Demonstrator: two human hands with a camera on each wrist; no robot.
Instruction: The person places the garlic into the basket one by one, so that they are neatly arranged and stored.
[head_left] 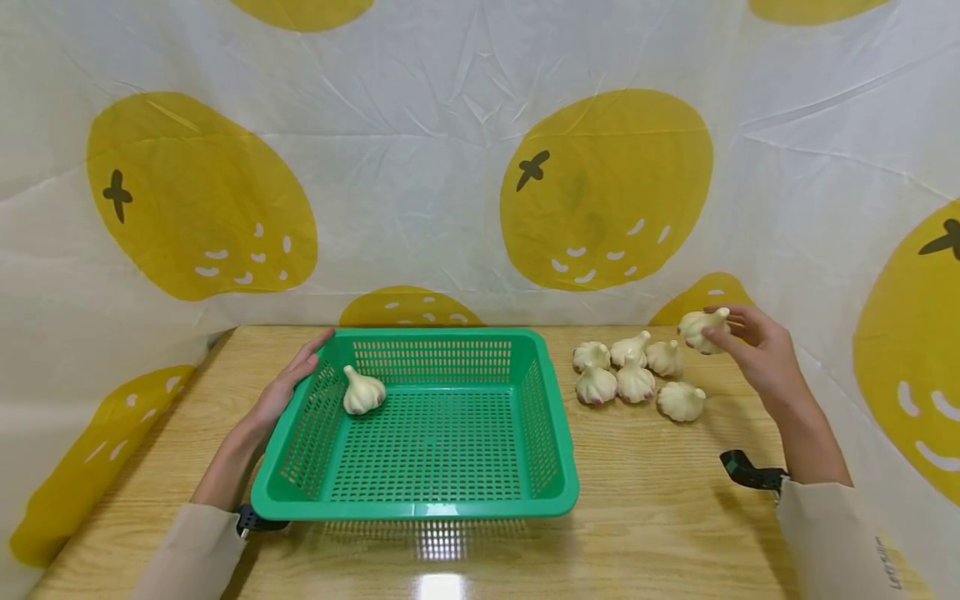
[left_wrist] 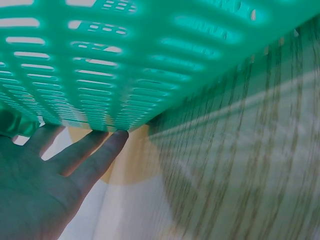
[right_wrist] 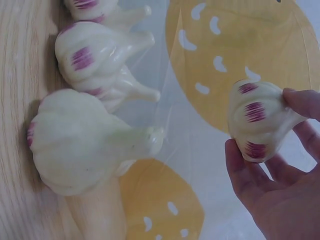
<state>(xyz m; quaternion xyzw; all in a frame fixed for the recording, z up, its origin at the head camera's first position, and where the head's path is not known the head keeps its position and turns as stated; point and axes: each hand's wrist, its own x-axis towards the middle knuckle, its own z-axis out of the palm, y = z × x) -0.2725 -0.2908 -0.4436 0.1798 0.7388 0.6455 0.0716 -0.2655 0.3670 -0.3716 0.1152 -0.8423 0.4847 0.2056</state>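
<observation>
My right hand (head_left: 756, 346) pinches a garlic bulb (head_left: 703, 331) between thumb and fingers, raised off the table at the far right. Purple streaks mark this bulb in the right wrist view. Along the left side of a green plastic basket (head_left: 414, 510) lies my left hand (head_left: 283, 392), its fingers straight. In the left wrist view those fingers (left_wrist: 100, 156) reach up against the slotted wall of the basket. A single garlic bulb (head_left: 363, 393) sits inside, near the left wall. Several more bulbs (head_left: 636, 382) stand grouped on the table right of the basket.
A wood-grain table (head_left: 637, 500) carries everything. Behind it hangs a white curtain (head_left: 420, 167) printed with large yellow fruit, which also folds round both sides. Black wrist mounts (head_left: 750, 473) show at each sleeve. One loose bulb (head_left: 681, 402) lies at the group's near right.
</observation>
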